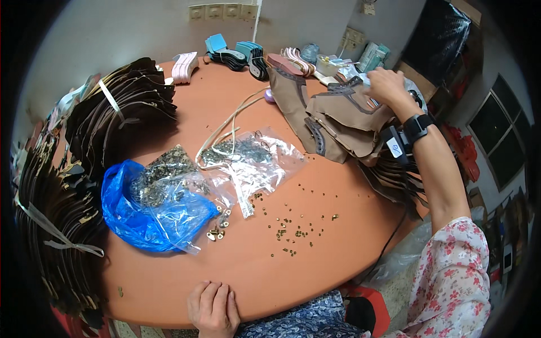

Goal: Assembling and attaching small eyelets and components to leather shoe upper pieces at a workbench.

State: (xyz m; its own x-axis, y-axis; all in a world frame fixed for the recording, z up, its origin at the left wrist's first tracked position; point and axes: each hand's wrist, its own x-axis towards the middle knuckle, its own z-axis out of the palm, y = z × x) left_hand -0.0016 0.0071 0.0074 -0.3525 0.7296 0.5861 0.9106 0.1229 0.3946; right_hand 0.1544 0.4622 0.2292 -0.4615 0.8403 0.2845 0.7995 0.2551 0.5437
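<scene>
The right hand (385,85) reaches across to the far right of the round, reddish-brown desk (315,265), its fingers curled down onto the stack of brown leather cut pieces (344,121) that lie fanned there; the fingertips are hidden behind the hand, so whether they pinch a piece or only press on it cannot be told. A black wristband with a small device (407,135) sits on that forearm, and a floral sleeve (451,276) covers the upper arm. The left hand (213,308) rests at the near edge of the desk, fingers loosely folded over the rim, holding nothing.

In the middle of the desk lie clear plastic bags of dark metal fittings (248,155), and just beside them a blue plastic bag (141,217) with another clear bag of fittings on top. Small brass-coloured rivets (293,228) are scattered loose on the bare surface between the bags and the near edge. Pale flat straps (225,127) curve from the bags toward the leather stack. Along the left side stand thick bundles of dark brown leather strips tied with pale ribbon (118,107). At the far edge lie pink, blue and black shoe soles (236,56).
</scene>
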